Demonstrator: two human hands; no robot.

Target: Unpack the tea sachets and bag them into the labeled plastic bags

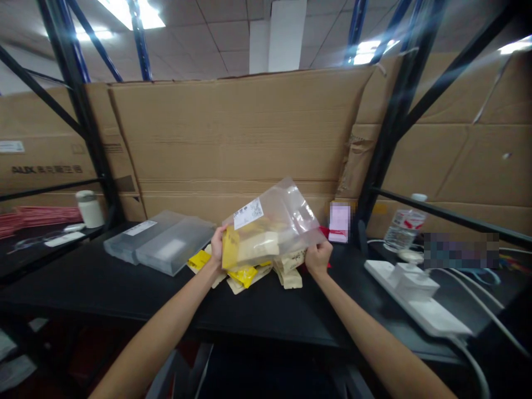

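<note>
Each hand's grip closes on the plastic bag (pixel 286 213)

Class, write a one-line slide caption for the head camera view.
Two bare hands hold a labelled clear bag above yellow and beige packets.

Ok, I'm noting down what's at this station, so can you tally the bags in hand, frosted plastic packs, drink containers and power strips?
Held clear bag: 1
Frosted plastic packs: 2
Water bottle: 1
White lidded flask: 1
Power strip: 1
Total: 6
The loose packets overlap too much to count.
</note>
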